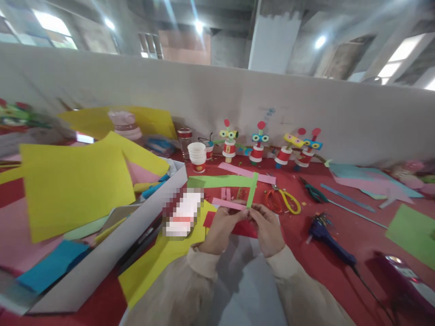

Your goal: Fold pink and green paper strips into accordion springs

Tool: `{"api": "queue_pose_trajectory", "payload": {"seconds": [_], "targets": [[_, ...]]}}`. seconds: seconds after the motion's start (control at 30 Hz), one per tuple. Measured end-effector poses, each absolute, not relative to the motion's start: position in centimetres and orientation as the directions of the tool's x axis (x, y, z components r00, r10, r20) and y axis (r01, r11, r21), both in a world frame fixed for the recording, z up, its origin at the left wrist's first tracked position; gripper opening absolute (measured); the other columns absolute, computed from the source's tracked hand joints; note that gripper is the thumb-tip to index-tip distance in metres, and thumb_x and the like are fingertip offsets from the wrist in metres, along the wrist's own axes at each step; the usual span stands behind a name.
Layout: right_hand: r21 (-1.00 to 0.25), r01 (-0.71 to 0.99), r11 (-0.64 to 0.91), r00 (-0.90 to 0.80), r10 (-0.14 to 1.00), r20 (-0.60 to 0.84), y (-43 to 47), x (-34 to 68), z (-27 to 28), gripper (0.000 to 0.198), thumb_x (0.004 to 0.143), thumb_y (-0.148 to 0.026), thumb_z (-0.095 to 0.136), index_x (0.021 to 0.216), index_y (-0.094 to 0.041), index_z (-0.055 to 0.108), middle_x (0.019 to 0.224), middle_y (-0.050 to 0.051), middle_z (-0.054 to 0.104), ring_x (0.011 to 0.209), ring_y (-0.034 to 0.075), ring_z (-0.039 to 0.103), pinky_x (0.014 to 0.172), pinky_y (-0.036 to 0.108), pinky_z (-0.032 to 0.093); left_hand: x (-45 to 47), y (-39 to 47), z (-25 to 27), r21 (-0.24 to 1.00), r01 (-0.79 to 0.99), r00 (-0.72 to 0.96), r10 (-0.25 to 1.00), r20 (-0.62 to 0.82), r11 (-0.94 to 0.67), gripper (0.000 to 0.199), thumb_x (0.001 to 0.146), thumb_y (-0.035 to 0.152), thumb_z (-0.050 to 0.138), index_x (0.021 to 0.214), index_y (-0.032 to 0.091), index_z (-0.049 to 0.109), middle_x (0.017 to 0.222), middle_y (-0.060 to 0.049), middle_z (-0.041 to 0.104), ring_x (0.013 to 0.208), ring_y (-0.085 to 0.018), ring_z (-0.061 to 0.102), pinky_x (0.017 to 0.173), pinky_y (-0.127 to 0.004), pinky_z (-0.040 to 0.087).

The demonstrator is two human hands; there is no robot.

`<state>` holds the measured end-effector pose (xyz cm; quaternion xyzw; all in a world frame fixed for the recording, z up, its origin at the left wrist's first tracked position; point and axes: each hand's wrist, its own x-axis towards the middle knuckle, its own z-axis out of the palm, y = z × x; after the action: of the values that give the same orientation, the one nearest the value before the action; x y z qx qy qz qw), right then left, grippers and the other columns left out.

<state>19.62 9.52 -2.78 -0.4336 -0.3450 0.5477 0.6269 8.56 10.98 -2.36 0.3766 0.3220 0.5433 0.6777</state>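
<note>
Two narrow paper strips meet at a corner between my hands, one pink and one green. My left hand [219,228] pinches the joint from the left, where the pink strip [229,204] runs out leftward. From the right, my right hand [268,228] closes its fingertips on the lower end of the green strip [252,190], which stands up from the joint. Beyond them lie a wider green strip [217,181] and another pink strip [244,172]. Small folded pink pieces [225,194] rest just past my left hand.
Scissors [290,201], pliers [314,192] and a glue gun [331,242] lie to the right. A white box [112,249] with coloured paper stands left. Stacked paper cups [197,157] and several cup figures [257,151] line the back by the wall.
</note>
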Motion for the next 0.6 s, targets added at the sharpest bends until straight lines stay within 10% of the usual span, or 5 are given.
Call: {"api": "queue_pose_trajectory", "payload": {"seconds": [0.6], "targets": [[-0.918, -0.394, 0.052, 0.201, 0.979, -0.031, 9.58, 19.51, -2.41, 0.015, 0.058, -0.026, 0.073, 0.068, -0.016, 0.067, 0.058, -0.002, 0.062, 0.052, 0.008, 0.049, 0.050, 0.020, 0.038, 8.07, 11.25, -2.30, 0.816, -0.517, 0.276, 0.953, -0.127, 0.259, 0.022, 0.061, 0.021, 0.075, 0.079, 0.015, 0.066, 0.070, 0.000, 0.063, 0.060, -0.008, 0.055, 0.063, -0.022, 0.045]]}}
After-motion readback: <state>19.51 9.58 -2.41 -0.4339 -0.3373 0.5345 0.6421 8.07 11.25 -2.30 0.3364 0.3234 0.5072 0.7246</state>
